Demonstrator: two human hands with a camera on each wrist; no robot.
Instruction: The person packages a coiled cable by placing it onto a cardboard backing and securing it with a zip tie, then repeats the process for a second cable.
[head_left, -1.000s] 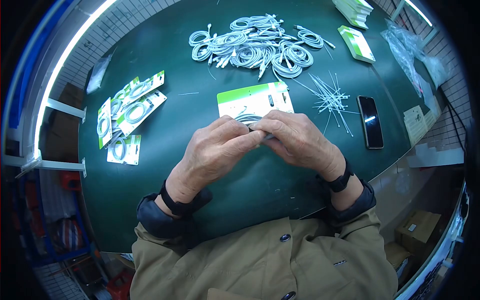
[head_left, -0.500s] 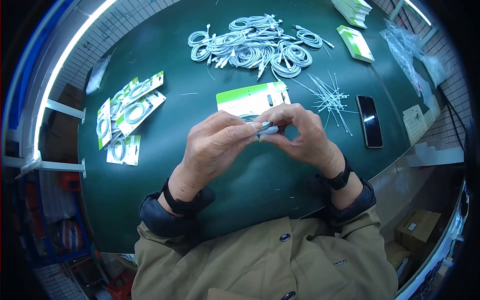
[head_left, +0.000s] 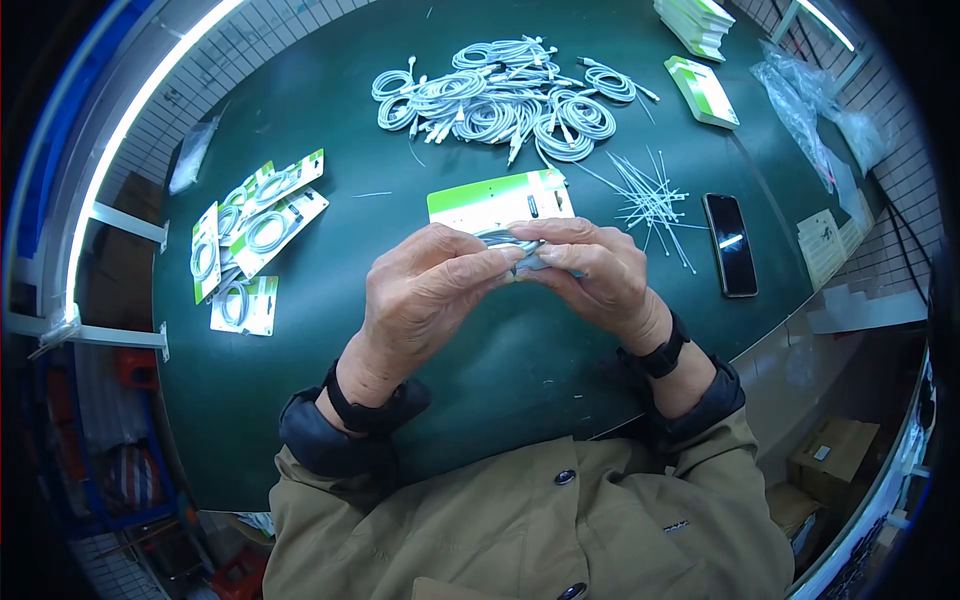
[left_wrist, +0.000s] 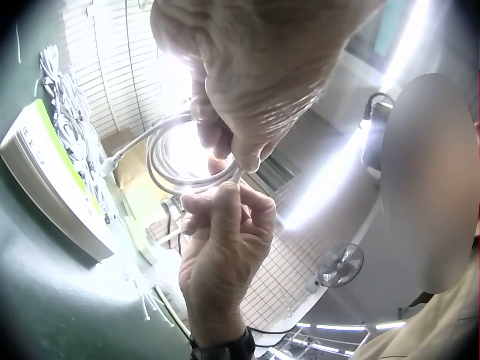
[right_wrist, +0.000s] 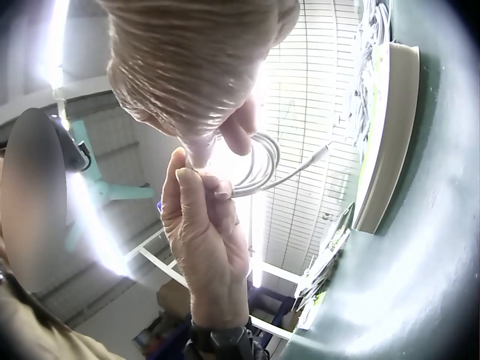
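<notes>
Both hands meet over the near edge of a stack of green-and-white packaging cards. Between them is a coiled white cable, mostly covered by fingers in the head view. My left hand pinches the coil between thumb and fingers. Opposite it, my right hand pinches the same bundle, thumb and fingertips close against the left fingertips. In the right wrist view the loops of the coiled cable hang beside the fingers, and one connector end sticks out free. What lies right under the fingertips is hidden.
A heap of coiled white cables lies at the back of the green table. Carded cables sit at the left. Loose white ties, a phone, more cards and clear plastic bags are on the right.
The right thumb and fingers, spread apart around a grey-white cable end half a second ago, have closed in on the bundle. The left hand keeps its pinch almost unmoved.
</notes>
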